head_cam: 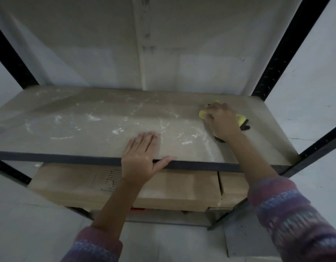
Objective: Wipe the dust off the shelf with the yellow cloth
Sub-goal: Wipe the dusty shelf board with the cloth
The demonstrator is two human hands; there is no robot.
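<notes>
On shelf (72,118), 1 yellow cloth (202,114) lies near back-right corner, pressed under right hand (223,121), fingers curled on it. Left hand (139,157) lies flat, released, at front edge w/ thumb over rim. White dust patches (91,117) cover middle; left side free. Below: 2 cardboard boxes (163,188).

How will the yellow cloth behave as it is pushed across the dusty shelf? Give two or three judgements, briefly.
The yellow cloth looks soft and floppy: it is bunched under the right hand, so it will probably fold rather than slide flat. It seems light, needing downward pressure. On the shelf, loose white dust will likely smear or pile ahead of it.
</notes>
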